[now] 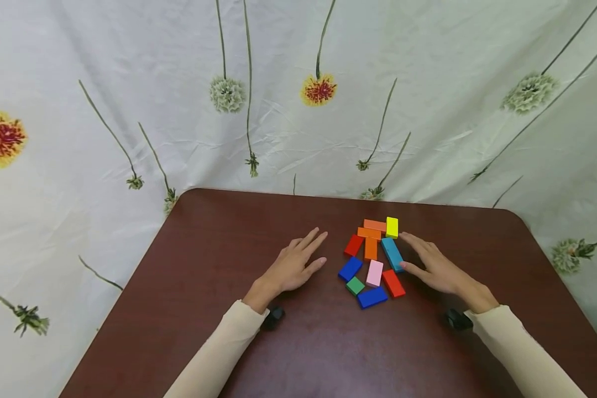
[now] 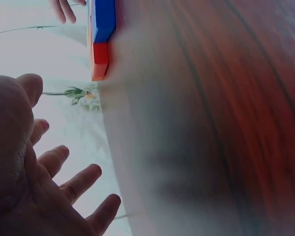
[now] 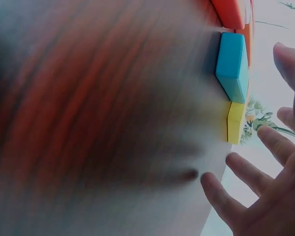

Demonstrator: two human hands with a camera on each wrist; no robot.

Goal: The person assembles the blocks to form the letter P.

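Several coloured blocks lie close together on the table, right of centre in the head view. Among them are a yellow block (image 1: 392, 228), a light blue block (image 1: 392, 254), a pink block (image 1: 375, 273), a green block (image 1: 355, 286) and a dark blue block (image 1: 372, 297). My left hand (image 1: 293, 265) is left of the group, fingers spread and holding nothing. On the other side my right hand (image 1: 438, 268) has its fingers extended, thumb tip right at the light blue block. The right wrist view shows the light blue block (image 3: 231, 61) standing taller than the yellow one (image 3: 235, 120).
The dark brown table (image 1: 204, 265) has rounded far corners. Behind it hangs a pale cloth (image 1: 179, 83) printed with flowers. A small black wrist device (image 1: 273, 318) sits under the left wrist, and another (image 1: 459, 319) under the right.
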